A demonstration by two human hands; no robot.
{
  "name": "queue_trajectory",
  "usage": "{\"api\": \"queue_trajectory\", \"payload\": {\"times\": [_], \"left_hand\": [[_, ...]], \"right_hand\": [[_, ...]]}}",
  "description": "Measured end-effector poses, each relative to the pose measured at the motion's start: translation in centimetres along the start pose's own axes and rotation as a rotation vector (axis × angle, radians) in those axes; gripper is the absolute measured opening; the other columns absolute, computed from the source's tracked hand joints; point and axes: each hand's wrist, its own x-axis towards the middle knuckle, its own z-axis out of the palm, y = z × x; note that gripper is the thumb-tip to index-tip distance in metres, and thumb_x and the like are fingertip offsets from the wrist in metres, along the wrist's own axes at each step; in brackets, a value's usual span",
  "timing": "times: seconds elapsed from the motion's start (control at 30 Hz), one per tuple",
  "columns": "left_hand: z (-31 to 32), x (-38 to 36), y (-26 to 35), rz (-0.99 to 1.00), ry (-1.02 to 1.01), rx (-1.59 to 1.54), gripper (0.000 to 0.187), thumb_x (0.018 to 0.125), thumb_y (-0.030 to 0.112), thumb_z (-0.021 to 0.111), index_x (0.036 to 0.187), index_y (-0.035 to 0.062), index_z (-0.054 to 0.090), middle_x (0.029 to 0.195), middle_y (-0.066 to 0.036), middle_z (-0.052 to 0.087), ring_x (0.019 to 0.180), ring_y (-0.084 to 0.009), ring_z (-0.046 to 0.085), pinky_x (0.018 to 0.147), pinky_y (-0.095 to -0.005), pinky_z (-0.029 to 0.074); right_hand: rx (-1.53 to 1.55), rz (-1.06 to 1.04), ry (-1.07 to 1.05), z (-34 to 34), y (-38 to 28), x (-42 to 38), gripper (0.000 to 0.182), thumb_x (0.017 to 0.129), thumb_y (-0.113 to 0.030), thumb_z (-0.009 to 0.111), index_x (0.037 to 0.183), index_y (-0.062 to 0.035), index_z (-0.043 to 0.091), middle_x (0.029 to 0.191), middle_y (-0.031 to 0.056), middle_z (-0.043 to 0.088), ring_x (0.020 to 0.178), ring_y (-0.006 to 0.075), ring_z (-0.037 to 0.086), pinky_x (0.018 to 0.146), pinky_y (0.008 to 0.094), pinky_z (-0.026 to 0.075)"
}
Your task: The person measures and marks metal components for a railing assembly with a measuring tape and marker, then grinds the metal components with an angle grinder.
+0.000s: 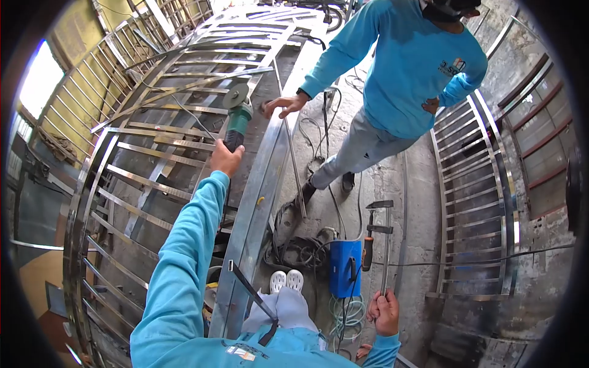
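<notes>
My left hand is stretched forward, its fingers wrapped round the rear body of a green and black angle grinder. The grinder's round disc faces up, above the metal frame of curved bars. Low on the right, my right hand grips the lower end of an F-clamp by its bar. The clamp stands upright in view, with its dark jaws at the top and its black and orange handle hanging to the left. Just beyond the grinder, a co-worker's hand reaches over the workbench edge.
The co-worker in a blue shirt stands across from me. A blue machine with coiled cables sits on the floor left of the clamp. A long steel beam runs along the frame's edge. Another barred frame leans at the right.
</notes>
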Motion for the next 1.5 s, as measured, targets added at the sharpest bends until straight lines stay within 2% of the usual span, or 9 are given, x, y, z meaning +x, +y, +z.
{"api": "queue_trajectory", "payload": {"times": [0.57,0.73,0.87,0.9,1.0,1.1,1.2,1.37,1.5], "left_hand": [[-0.9,1.0,2.9,0.077,0.031,0.061,0.064,0.08,0.04,0.075,0.122,0.0,0.047,0.114,-0.028,0.064,0.107,-0.0456,0.063,0.091,-0.0498,0.05],[-3.6,-2.0,8.7,0.557,0.45,0.179,0.058,0.084,0.032,0.072,0.125,0.0011,0.046,0.119,-0.025,0.06,0.108,-0.0379,0.063,0.09,-0.0466,0.05],[-4.2,-18.3,12.1,0.251,-0.366,-0.76,0.058,0.09,0.035,0.071,0.129,0.0008,0.046,0.107,-0.016,0.063,0.091,-0.0241,0.065,0.081,-0.0363,0.052],[-3.1,-22.3,12.2,0.126,-0.523,-0.707,0.059,0.092,0.04,0.07,0.13,0.0009,0.047,0.099,-0.013,0.063,0.083,-0.0218,0.061,0.076,-0.0354,0.051],[1.3,-29.3,12.2,-0.162,-0.684,-0.977,0.046,0.102,0.043,0.055,0.124,0.0025,0.053,0.09,-0.01,0.06,0.079,-0.0164,0.056,0.073,-0.0339,0.048],[6.0,-32.3,10.3,-0.088,-0.439,-1.044,0.044,0.108,0.043,0.043,0.106,0.0011,0.058,0.079,-0.004,0.054,0.075,-0.0154,0.051,0.073,-0.0307,0.045],[6.3,-32.6,8.6,-0.178,-0.546,-1.032,0.042,0.108,0.042,0.043,0.102,0.0026,0.057,0.077,-0.004,0.052,0.074,-0.0132,0.05,0.07,-0.0288,0.045],[6.0,-31.7,6.6,-0.776,-0.784,-1.69,0.037,0.104,0.042,0.041,0.108,0.0076,0.054,0.074,-0.005,0.052,0.054,-0.0134,0.05,0.048,-0.031,0.043],[7.4,-32.1,7.1,-0.694,-0.594,-1.54,0.036,0.105,0.042,0.041,0.104,0.0081,0.054,0.069,-0.001,0.048,0.049,-0.0093,0.045,0.044,-0.0257,0.039]], "right_hand": [[0.034,0.082,-0.063,0.4,2.1,0.3,0.024,0.105,-0.026,0.046,0.101,-0.0029,0.052,0.06,-0.0009,0.043,0.051,0.0079,0.04,0.05,0.0264,0.04],[0.06,0.066,-0.131,1.2,2.6,1.4,0.027,0.105,-0.027,0.045,0.104,-0.0016,0.054,0.06,0.0007,0.046,0.05,0.009,0.042,0.049,0.027,0.04],[0.232,0.039,-0.204,2.4,3.3,2.7,0.028,0.105,-0.03,0.047,0.104,-0.0024,0.052,0.057,0.001,0.043,0.048,0.012,0.042,0.046,0.0286,0.039],[0.243,0.022,-0.222,2.6,3.8,3.2,0.028,0.106,-0.031,0.047,0.103,-0.0031,0.052,0.055,0.0011,0.041,0.047,0.0128,0.041,0.045,0.0292,0.037],[0.231,0.013,-0.236,3.7,4.2,4.6,0.028,0.106,-0.031,0.046,0.101,-0.0035,0.051,0.055,0.0006,0.04,0.046,0.012,0.04,0.044,0.0289,0.036],[0.145,0.103,-0.184,4.4,4.4,5.0,0.027,0.106,-0.029,0.045,0.098,-0.0047,0.051,0.054,-0.0001,0.04,0.046,0.0096,0.038,0.044,0.0265,0.033],[0.044,0.145,-0.157,3.7,5.5,4.7,0.026,0.106,-0.028,0.045,0.097,-0.005,0.05,0.056,-0.0004,0.042,0.047,0.0076,0.038,0.044,0.0249,0.032],[-0.119,0.132,-0.226,2.4,6.5,6.4,0.028,0.105,-0.03,0.047,0.097,-0.0035,0.051,0.059,-0.0005,0.044,0.049,0.0066,0.04,0.045,0.0247,0.033],[-0.3,0.13,-0.192,3.2,5.3,7.7,0.031,0.105,-0.031,0.047,0.095,-0.0017,0.052,0.058,0.0001,0.046,0.049,0.0065,0.04,0.046,0.0243,0.034]]}}
